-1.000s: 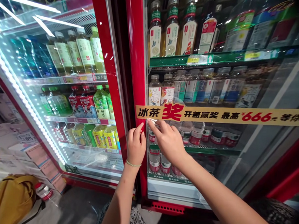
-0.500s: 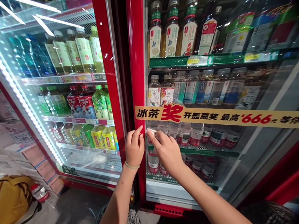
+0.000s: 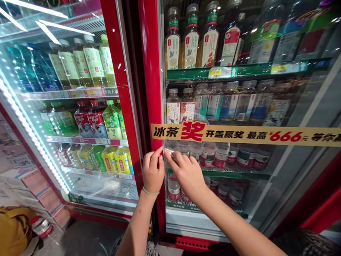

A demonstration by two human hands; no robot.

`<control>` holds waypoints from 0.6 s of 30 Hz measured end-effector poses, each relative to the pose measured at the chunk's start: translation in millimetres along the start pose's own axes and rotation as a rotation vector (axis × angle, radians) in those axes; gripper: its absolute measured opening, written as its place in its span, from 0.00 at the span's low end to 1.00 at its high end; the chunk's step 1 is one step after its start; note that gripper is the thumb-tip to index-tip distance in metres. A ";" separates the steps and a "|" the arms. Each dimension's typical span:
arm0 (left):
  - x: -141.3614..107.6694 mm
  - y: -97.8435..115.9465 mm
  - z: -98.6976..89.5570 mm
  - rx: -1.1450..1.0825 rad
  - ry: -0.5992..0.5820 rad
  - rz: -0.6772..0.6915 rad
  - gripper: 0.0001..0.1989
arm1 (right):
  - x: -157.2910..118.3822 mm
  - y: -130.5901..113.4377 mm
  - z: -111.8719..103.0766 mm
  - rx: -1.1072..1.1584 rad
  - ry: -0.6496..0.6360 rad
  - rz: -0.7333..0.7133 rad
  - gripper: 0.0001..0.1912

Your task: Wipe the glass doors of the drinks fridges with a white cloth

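Both hands are at the red frame edge of the right glass-door drinks fridge (image 3: 146,67), just below a yellow promotional strip (image 3: 243,134). My left hand (image 3: 153,171) has a thin pale green band at the wrist. Its bent fingers lie against the red frame, with a gap between the fingertips, and I see nothing held in it. Close beside it, my right hand (image 3: 187,175) pinches a small thin white piece (image 3: 169,152) against the glass where it meets the frame. What the white piece is made of cannot be made out.
Bottled drinks (image 3: 238,154) fill shelves behind the glass. A second lit fridge (image 3: 111,47) with bottles stands on the left. At lower left are stacked boxes (image 3: 42,183), a mustard-yellow bag (image 3: 8,230) and a large red-capped water bottle (image 3: 42,227) on the floor (image 3: 80,233).
The view has shifted slightly. My right hand has moved a little left with the white piece, closer to the frame edge and my left hand. The left hand stays at the frame.
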State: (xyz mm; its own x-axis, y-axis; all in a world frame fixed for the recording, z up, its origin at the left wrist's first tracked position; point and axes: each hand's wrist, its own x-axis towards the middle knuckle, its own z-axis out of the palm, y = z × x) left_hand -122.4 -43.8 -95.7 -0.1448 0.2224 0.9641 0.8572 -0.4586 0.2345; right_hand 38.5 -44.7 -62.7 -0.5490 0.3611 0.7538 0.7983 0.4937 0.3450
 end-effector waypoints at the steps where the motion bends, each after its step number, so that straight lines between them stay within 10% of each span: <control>1: -0.2 0.0 0.3 0.002 -0.001 -0.001 0.17 | -1.0 0.5 0.7 0.010 -0.004 -0.009 0.25; 18: 4.5 2.6 7.2 0.022 0.044 0.071 0.18 | -6.2 16.3 -4.3 -0.020 0.022 0.051 0.27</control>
State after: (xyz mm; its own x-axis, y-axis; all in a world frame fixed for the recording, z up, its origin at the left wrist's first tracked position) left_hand -117.3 -37.9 -91.6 -0.1042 0.1519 0.9829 0.8766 -0.4529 0.1629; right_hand 56.0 -42.3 -59.3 -0.5018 0.3682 0.7827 0.8302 0.4591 0.3163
